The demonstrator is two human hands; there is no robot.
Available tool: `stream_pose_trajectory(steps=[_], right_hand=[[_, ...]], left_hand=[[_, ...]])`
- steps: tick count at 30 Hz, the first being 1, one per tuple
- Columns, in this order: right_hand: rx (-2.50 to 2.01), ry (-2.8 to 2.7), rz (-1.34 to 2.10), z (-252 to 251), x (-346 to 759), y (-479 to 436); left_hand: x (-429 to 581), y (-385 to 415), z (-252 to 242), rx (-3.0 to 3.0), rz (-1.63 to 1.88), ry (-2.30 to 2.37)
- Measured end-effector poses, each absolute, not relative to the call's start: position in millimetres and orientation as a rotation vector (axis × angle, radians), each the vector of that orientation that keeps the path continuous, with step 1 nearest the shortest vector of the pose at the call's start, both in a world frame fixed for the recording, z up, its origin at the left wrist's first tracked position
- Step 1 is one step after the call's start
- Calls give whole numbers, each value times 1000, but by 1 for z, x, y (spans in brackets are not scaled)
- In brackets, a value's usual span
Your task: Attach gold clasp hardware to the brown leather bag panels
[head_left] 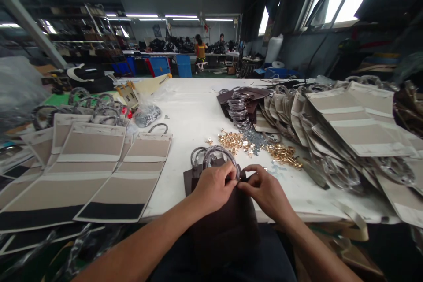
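Note:
A dark brown bag panel [224,216] hangs over the table's front edge, with plastic-wrapped loop handles [220,152] at its top. My left hand [218,185] is closed at the base of the right end of the handle, thumb and fingers pinched together. Close beside it, my right hand [264,187] pinches at the panel's upper right corner, where a tiny shiny piece shows between the fingertips. The fingers hide most of that piece. Beyond the hands lie piles of small gold metal fasteners [233,141] and grey metal pieces [256,141].
Beige panels [94,141] with wrapped handles cover the table's left side. More beige panels [357,119] are stacked at right, beside dark brown ones [244,97]. A wooden-handled tool [313,172] lies right of the fasteners. Two people are far back across the white table [188,110].

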State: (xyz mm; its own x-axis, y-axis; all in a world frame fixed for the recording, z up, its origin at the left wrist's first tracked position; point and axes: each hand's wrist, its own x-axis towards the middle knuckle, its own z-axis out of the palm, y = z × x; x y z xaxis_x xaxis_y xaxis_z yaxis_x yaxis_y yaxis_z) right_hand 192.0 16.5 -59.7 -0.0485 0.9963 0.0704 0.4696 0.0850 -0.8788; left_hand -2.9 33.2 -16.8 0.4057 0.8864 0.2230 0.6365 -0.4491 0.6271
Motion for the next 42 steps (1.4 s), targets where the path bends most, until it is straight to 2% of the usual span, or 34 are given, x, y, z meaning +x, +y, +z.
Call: stream_pose_trajectory(steps=[4, 7, 9, 15, 19, 22, 25, 32, 37, 42], right_hand=[[-1357, -1466, 1234, -64, 191, 21], [-1355, -1475, 1272, -70, 191, 31], [-1404, -1502, 1170, -73, 196, 47], [-1747, -1609, 432, -88, 237, 124], [-1809, -1664, 383, -115, 247, 156], [-1796, -1681, 389, -130, 246, 160], [-1736, -1672, 405, -126, 242, 147], [-1389, -1515, 516, -71, 179, 42], [-1131, -1577, 496, -63, 134, -16], [-1020, -1658, 630, -58, 133, -37]], left_hand=[[-8, 34, -14, 2221, 753, 1217], [-11, 48, -20, 2233, 713, 1200], [-13, 64, -29, 2237, 661, 1280], [-19, 94, -53, 2340, 549, 1579], [-19, 65, -47, 2510, 775, 1467], [-21, 31, -44, 2391, 920, 1298], [-23, 5, -46, 2110, 937, 1293], [-14, -6, -53, 1461, 1046, 1180], [-12, -19, -55, 1346, 1208, 1119], [-25, -34, -52, 1331, 1244, 1154]])
